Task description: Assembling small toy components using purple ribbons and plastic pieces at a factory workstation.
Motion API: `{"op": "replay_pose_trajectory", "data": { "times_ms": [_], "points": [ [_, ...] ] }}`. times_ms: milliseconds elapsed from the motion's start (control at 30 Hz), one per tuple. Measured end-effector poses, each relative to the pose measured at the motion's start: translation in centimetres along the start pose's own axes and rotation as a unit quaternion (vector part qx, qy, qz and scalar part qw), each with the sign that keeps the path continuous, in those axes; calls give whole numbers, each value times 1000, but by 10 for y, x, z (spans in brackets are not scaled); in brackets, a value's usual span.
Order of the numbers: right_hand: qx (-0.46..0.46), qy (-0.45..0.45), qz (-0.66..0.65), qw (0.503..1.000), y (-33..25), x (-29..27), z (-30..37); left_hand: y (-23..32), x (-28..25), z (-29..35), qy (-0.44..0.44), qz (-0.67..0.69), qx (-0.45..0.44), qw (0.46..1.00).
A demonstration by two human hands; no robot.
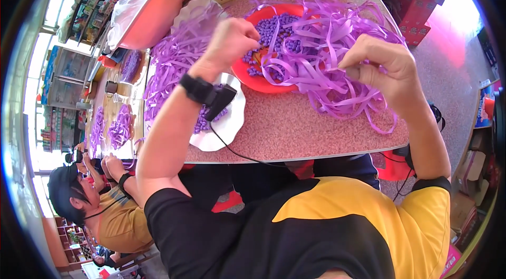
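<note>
Ribbons, purple, tangled: lay across the red bowl and rightward over the counter, mostly nearer the right hand, seemingly pinched on a strand, than the left hand, curled by the bowl, hold too unclear to tell.

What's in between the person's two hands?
In the head view, between the left hand and the right hand, you see tangled purple ribbons partly covering a red dish with small purple pieces.
</note>
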State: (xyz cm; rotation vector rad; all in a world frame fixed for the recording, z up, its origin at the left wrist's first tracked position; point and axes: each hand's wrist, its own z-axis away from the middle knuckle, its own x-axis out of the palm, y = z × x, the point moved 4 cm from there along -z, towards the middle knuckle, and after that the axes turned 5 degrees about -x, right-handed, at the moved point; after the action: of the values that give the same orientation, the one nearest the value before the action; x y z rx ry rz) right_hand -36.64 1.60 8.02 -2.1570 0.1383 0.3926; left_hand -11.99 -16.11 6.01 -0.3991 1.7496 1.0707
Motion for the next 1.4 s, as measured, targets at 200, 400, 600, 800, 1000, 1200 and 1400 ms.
{"op": "replay_pose_trajectory", "data": {
  "times_ms": [200,400,600,800,1000,1200,1400],
  "points": [
    [-62,-21,11,998,-11,12,9,-21,41,-7,38,-131,19,990],
    [-16,-14,-2,1000,-5,11,15,-10,43,-2,64,-112,3,992],
    [77,32,-90,992,2,11,7,-25,31,4,46,286,-209,934],
    [135,29,-97,986,7,25,-14,-32,30,23,74,491,-271,825],
    [110,17,-87,990,-6,39,-31,-29,23,39,82,377,-248,889],
    [120,29,-162,979,3,61,-32,-21,36,38,27,36,-98,994],
    [142,27,-135,980,19,62,-24,-17,42,35,-3,-35,-101,994]
  ]
}}
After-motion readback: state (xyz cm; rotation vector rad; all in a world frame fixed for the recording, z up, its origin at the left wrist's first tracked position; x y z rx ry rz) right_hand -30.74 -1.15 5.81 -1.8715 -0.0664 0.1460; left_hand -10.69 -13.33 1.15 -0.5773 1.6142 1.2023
